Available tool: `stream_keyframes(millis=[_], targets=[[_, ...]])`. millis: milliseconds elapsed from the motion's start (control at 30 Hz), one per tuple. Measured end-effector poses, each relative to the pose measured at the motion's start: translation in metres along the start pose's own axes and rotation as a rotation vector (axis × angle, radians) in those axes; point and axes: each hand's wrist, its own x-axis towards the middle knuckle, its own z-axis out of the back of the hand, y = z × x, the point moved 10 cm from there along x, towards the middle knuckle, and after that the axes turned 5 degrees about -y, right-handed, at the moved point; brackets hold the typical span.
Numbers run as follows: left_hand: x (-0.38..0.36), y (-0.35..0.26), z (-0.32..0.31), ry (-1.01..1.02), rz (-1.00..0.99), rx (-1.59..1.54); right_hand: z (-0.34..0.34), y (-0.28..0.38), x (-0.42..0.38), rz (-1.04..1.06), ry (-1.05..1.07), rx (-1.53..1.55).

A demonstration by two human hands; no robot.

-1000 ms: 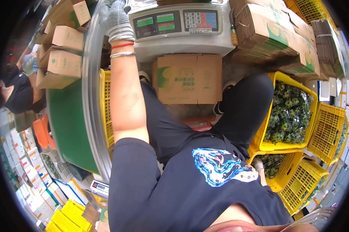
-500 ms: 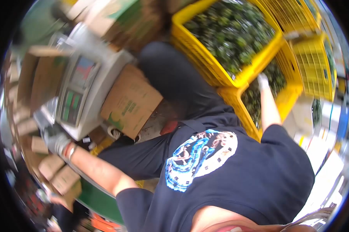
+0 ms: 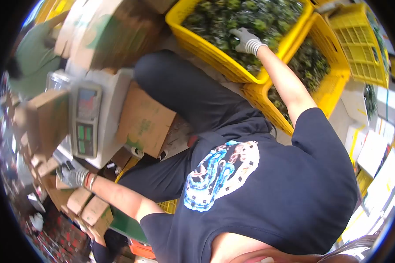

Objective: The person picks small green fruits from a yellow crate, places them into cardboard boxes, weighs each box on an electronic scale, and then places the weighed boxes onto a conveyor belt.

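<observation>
My right hand (image 3: 248, 41), in a grey glove with a striped cuff, reaches over a yellow crate (image 3: 215, 55) full of small glossy green pieces (image 3: 219, 19), whose kind I cannot make out. Its fingers are apart and touch the top of the pile. My left hand (image 3: 74, 175), gloved too, with bands at the wrist, is beside the near edge of a digital scale (image 3: 87, 120) and close to small brown cartons (image 3: 80, 199). Its fingers look spread, and nothing is visibly held.
Another yellow crate (image 3: 337, 83) with green pieces stands beside the first, and more crates (image 3: 357, 44) are behind. A brown carton (image 3: 147, 118) lies by my legs, a larger one (image 3: 53, 120) beyond the scale. A person in green (image 3: 37, 59) is at upper left; another person's arm (image 3: 99, 241) shows below.
My right hand has moved from the lower crate up and left to the fuller crate. My left hand has shifted slightly down and right in the view, as the camera turned.
</observation>
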Motion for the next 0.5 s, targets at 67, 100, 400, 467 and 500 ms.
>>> stream_keyframes(millis=[67,100,400,467,500], targets=[[0.030,-0.024,0.025,-0.063,-0.064,-0.081,-0.010,0.034,0.002,-0.046,0.213,-0.089],[0.054,-0.048,0.051,-0.068,-0.071,0.043,-0.011,0.045,0.004,0.008,0.197,-0.140],[0.150,0.047,-0.080,0.415,0.324,-0.571,-0.020,0.069,-0.003,0.172,0.085,-0.514],[0.160,0.024,-0.096,0.563,0.252,-0.437,-0.047,0.059,0.020,0.154,-0.010,-0.524],[0.162,0.007,-0.102,0.652,0.205,-0.372,-0.043,0.059,0.020,0.171,-0.092,-0.456]])
